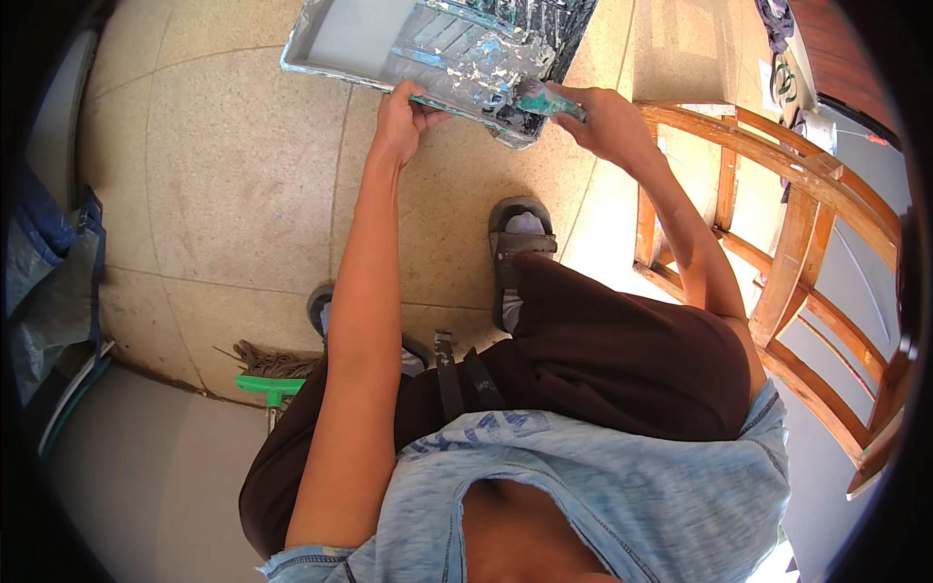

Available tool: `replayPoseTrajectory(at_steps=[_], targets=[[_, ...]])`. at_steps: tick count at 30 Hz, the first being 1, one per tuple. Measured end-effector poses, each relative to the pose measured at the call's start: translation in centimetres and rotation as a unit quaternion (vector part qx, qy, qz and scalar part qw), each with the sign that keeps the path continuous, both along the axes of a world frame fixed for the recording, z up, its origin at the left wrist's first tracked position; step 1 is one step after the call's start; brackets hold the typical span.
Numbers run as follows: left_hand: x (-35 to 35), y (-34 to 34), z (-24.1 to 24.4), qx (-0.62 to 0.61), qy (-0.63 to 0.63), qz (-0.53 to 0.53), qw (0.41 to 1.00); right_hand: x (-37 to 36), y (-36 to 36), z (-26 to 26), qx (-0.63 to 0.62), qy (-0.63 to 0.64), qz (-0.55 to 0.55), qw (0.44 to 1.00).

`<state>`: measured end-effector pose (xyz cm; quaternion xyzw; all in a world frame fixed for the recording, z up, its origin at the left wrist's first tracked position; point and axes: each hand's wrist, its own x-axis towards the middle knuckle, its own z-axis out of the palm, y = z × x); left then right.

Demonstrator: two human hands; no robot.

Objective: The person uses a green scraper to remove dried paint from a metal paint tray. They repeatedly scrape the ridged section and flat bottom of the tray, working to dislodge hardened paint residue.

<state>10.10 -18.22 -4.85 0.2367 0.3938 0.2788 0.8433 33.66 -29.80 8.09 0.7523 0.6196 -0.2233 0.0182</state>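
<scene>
A paint tray, crusted with dried blue, white and dark paint, spans the top of the head view. Pale grey paint covers the left part of its inside; loose flakes lie on the ribbed part. My left hand grips the tray's near rim, thumb over the edge and fingers beneath. In my right hand is a paint-smeared scraper with turquoise on it. Its blade reaches into the right end of the tray, by dark patches and flakes. Whether the blade touches the tray bottom is hard to tell.
A wooden slatted frame stands close to my right arm. At lower left, a mop with a green head leans by the grey wall. A blue and silver bag sits at the left edge. Stone tiles form the floor.
</scene>
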Motion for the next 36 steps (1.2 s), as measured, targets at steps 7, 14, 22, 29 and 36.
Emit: replayPoseTrajectory(at_steps=[7,14,22,29,36], targets=[[0.2,-0.1,0.7,-0.002,0.001,0.019,1.000,-1.8,1.0,-0.2,-0.022,-0.034,0.028,0.999],[0.1,0.0,0.3,0.006,0.012,0.005,1.000,0.6,0.8,1.0,0.022,-0.026,0.011,0.999],[0.1,0.0,0.2,0.006,-0.006,0.001,1.000,0.4,0.2,0.4,0.016,-0.023,0.016,0.999],[0.0,-0.2,0.2,0.000,-0.003,0.011,1.000,-0.6,0.8,1.8,-0.060,-0.025,-0.025,0.998],[0.2,-0.3,0.4,-0.009,-0.011,0.024,1.000,-1.1,0.5,0.9,-0.037,-0.066,0.022,0.997]])
